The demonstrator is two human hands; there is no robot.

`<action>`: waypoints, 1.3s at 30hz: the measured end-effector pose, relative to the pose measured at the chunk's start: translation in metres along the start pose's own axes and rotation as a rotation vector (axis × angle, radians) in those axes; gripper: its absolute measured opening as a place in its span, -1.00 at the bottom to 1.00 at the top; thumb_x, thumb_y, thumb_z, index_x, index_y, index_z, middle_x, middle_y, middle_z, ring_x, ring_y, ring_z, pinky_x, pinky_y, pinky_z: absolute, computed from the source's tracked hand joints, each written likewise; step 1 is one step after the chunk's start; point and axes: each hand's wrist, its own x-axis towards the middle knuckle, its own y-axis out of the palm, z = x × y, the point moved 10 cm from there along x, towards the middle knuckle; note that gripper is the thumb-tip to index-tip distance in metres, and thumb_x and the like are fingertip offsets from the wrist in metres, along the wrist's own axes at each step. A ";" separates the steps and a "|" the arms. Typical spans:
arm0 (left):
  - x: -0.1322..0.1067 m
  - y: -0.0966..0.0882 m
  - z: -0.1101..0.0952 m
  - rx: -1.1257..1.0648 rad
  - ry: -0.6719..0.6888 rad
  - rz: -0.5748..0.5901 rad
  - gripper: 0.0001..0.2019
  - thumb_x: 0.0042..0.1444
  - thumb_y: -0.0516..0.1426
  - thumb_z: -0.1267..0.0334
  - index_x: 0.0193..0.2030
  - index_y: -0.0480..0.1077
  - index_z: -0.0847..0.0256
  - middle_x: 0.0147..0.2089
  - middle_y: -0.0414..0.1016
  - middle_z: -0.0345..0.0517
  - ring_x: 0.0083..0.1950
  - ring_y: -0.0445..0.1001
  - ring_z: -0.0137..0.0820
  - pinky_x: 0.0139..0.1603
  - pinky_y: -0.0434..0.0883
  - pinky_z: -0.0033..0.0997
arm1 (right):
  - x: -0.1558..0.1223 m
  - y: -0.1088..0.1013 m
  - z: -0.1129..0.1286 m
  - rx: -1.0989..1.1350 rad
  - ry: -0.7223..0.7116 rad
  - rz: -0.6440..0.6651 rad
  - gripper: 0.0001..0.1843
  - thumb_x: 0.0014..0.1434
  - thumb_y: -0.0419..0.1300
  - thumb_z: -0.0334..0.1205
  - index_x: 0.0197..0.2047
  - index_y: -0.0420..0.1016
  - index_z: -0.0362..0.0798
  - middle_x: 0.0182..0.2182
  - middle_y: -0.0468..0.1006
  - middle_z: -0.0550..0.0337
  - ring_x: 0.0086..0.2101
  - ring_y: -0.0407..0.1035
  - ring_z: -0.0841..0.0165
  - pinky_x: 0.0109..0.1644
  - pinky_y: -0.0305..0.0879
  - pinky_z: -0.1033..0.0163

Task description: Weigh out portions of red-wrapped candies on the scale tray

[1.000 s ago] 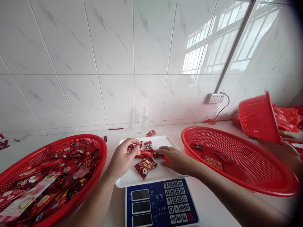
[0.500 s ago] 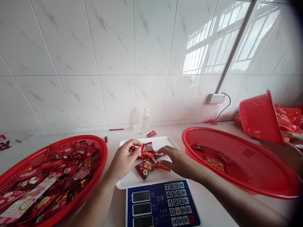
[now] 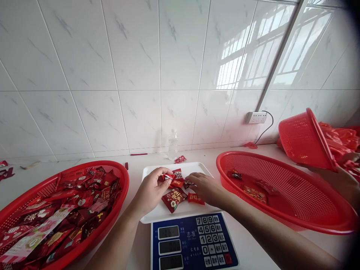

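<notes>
A white scale pan [image 3: 157,215] on a blue digital scale [image 3: 194,243] carries several red wrapped candies [image 3: 174,198]. My left hand [image 3: 150,190] hovers over the pan's left side and pinches one small red candy [image 3: 168,176] between thumb and fingers. Across from it, my right hand [image 3: 206,186] lies palm down on the pan's right side, fingertips resting on a candy [image 3: 188,183] in the pile. A flat red packet [image 3: 196,198] lies just below that hand.
A red basket [image 3: 84,243] full of red candies stands at the left. A wide red basket [image 3: 281,221] with a few candies is on the right. Another person's hand [image 3: 341,183] holds a tilted smaller red basket [image 3: 305,140] at far right. A clear bottle [image 3: 172,144] stands by the wall.
My left hand has shifted right and lower with its candy. The right hand slid left toward the pile, uncovering a red packet. The other person's small basket has tilted and moved a little left.
</notes>
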 end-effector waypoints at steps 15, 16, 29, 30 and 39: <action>0.001 0.001 0.002 -0.042 0.004 -0.007 -0.83 0.20 0.07 0.26 -0.09 0.38 0.15 -0.08 0.49 -0.10 -0.10 0.50 -0.34 -0.04 0.45 -0.28 | -0.009 -0.002 -0.005 0.157 -0.008 0.058 -0.45 0.15 0.17 -0.17 0.23 0.30 0.06 0.27 0.17 0.00 0.24 0.06 0.10 0.27 0.03 -0.09; 0.001 0.000 0.002 -0.031 -0.006 -0.012 -0.82 0.19 0.07 0.27 -0.08 0.38 0.15 -0.09 0.50 -0.10 -0.12 0.51 -0.35 -0.05 0.46 -0.28 | -0.008 -0.003 -0.003 0.177 -0.019 0.045 -0.45 0.13 0.18 -0.17 0.21 0.32 0.06 0.25 0.21 0.01 0.22 0.08 0.10 0.26 0.04 -0.08; -0.001 0.021 0.001 -0.279 -0.033 0.098 -0.85 0.10 0.17 0.26 -0.19 0.33 0.17 -0.19 0.47 -0.15 -0.12 0.47 -0.38 -0.07 0.42 -0.34 | -0.010 -0.029 0.042 0.695 -0.128 -0.039 -0.60 0.22 0.08 0.10 -0.34 0.41 -0.09 -0.42 0.44 0.18 -0.40 0.29 0.42 -0.33 0.24 0.27; -0.001 0.022 0.000 -0.285 -0.037 0.105 -0.84 0.09 0.18 0.24 -0.19 0.33 0.17 -0.20 0.47 -0.15 -0.13 0.46 -0.38 -0.07 0.42 -0.34 | -0.011 -0.029 0.042 0.718 -0.120 -0.049 -0.61 0.21 0.10 0.10 -0.37 0.39 -0.09 -0.45 0.40 0.21 -0.42 0.25 0.44 -0.36 0.20 0.28; -0.002 0.016 -0.004 -0.176 -0.022 0.085 -0.72 0.24 0.03 0.04 -0.36 0.31 0.19 -0.42 0.29 -0.24 -0.37 0.29 -0.46 -0.34 0.32 -0.46 | -0.015 -0.027 0.040 0.905 -0.129 -0.008 -0.52 0.18 0.11 0.19 -0.44 0.30 -0.09 -0.50 0.35 0.22 -0.43 0.22 0.45 -0.33 0.20 0.27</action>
